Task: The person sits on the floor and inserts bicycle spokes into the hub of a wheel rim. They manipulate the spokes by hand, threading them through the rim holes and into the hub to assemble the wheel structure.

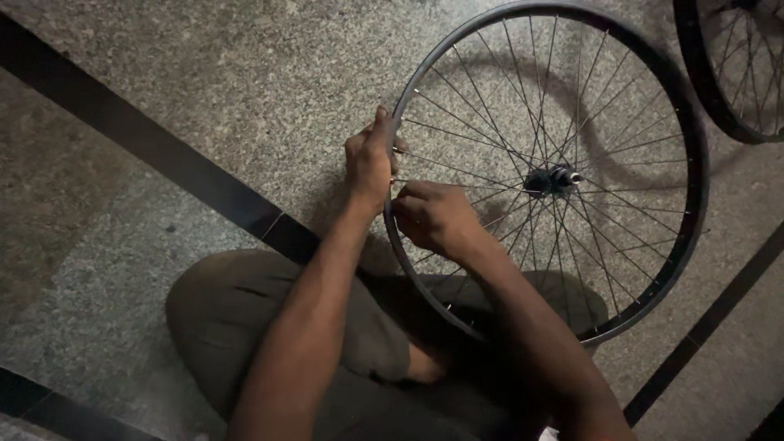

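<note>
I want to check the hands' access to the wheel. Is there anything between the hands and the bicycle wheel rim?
Nothing visible is in the way. The left hand already grips the rim at its left edge, and the right hand is among the spokes just inside it, near the same spot.

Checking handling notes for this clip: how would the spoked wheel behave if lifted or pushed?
The wheel is probably light: bare rim, thin spokes, no tyre. Likely stiff as a whole, though single spokes could bend. Stood on edge it would roll; the left hand steadies its rim.

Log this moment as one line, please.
left hand: grips wheel rim | right hand: at spokes inside rim | second wheel: top right
</note>
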